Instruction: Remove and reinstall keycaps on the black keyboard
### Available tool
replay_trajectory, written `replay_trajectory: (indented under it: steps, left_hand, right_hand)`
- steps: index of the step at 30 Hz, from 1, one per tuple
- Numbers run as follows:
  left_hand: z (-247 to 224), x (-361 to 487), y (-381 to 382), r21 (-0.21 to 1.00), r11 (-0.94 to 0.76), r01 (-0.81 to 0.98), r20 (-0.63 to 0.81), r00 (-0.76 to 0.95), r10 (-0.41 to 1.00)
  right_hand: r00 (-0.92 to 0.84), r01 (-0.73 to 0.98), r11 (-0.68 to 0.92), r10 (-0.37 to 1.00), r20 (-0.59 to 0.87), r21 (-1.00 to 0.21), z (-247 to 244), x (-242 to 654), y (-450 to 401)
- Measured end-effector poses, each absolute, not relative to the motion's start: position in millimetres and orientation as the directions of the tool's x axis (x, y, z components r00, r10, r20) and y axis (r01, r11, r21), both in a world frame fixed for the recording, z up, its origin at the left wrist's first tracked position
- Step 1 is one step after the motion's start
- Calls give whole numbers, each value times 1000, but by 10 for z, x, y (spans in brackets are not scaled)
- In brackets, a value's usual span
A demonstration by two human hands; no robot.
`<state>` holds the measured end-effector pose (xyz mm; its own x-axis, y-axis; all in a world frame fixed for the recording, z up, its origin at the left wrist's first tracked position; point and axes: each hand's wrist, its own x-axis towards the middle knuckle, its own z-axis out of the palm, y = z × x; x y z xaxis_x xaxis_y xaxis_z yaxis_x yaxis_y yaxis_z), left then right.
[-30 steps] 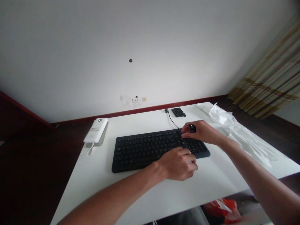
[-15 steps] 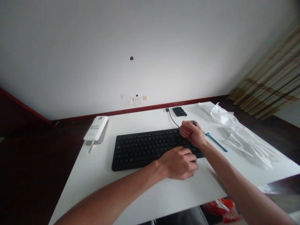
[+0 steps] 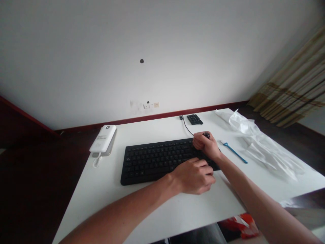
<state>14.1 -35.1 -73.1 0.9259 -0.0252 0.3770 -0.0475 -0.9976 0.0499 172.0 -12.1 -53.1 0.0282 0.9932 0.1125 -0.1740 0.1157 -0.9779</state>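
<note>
A black keyboard (image 3: 154,161) lies on the white table (image 3: 152,210). My left hand (image 3: 194,176) rests over its lower right part with fingers curled; anything in its grasp is hidden. Just behind it, my right hand (image 3: 205,145) is a fist above the keyboard's right end, with small black pieces (image 3: 206,135) showing at the top. Near the table's back edge sits a block of black keys (image 3: 194,119). A blue brush (image 3: 235,153) lies right of my right hand.
A white power bank (image 3: 103,139) with a short white cable lies at the left over a grey flat item. Crumpled white plastic (image 3: 254,135) spreads over the right side. A black cable (image 3: 187,127) runs behind the keyboard. A red bag (image 3: 247,225) shows below the front edge.
My right fist has shifted slightly left and turned a little, showing more of the black pieces. My left hand has barely moved.
</note>
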Motion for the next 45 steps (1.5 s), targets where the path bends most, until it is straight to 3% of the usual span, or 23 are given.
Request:
replay_trajectory:
  steps: [45]
  left_hand:
    - [-711,141,-355,92,-995,-32,351,936,3]
  right_hand:
    - [68,-179,181,983,172,-967,-668,1757,-102]
